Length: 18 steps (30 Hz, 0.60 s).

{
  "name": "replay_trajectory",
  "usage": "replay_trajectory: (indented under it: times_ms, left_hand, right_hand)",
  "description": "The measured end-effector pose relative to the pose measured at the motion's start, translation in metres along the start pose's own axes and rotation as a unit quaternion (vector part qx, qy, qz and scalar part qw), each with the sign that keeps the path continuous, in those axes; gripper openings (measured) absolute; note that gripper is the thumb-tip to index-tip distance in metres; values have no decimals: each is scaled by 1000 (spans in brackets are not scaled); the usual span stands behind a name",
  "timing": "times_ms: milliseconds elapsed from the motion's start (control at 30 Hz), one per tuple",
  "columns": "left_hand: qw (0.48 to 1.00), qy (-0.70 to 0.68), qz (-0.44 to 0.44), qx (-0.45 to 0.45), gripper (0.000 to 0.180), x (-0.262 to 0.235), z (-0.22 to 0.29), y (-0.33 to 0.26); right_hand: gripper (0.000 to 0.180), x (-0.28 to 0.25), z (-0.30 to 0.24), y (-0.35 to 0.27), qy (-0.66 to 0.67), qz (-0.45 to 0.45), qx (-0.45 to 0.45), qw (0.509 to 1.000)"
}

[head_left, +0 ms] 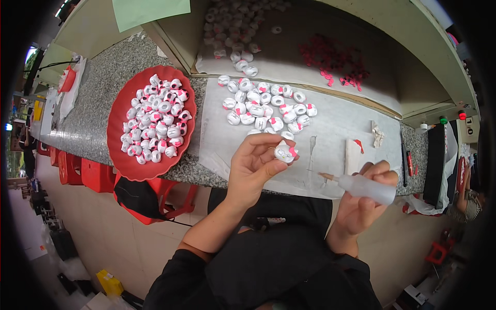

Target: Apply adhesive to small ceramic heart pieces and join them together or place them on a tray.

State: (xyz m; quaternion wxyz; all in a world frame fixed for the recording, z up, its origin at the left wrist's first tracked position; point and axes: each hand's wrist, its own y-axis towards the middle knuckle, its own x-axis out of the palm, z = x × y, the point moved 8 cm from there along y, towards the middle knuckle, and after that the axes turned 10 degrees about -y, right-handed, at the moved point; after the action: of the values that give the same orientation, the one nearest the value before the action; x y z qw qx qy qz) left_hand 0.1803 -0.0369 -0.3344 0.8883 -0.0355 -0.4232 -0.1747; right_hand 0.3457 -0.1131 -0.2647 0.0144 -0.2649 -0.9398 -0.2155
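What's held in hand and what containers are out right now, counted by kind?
White figurine with pink bow, in left hand: 1
Squeeze bottle, in right hand: 1
Red bowl of figurines: 1
Total: 3
Loose figurines on the sheet are too many and too overlapped to count reliably.

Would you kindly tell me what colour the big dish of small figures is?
The dish is red, seen best in the head view, left of the left hand.
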Motion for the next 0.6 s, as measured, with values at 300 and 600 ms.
replay_trajectory:
  times_ms: [300, 600]
  left_hand:
    - [998, -9, -19, -51, 35, 1, -2, -9]
    - [995, -52, -69, -54, 37, 7, -5, -12]
  right_hand:
    - [42, 27, -32, -23, -97, -82, -187, 974]
    - [40, 33, -32, -28, -98, -90, -199, 971]
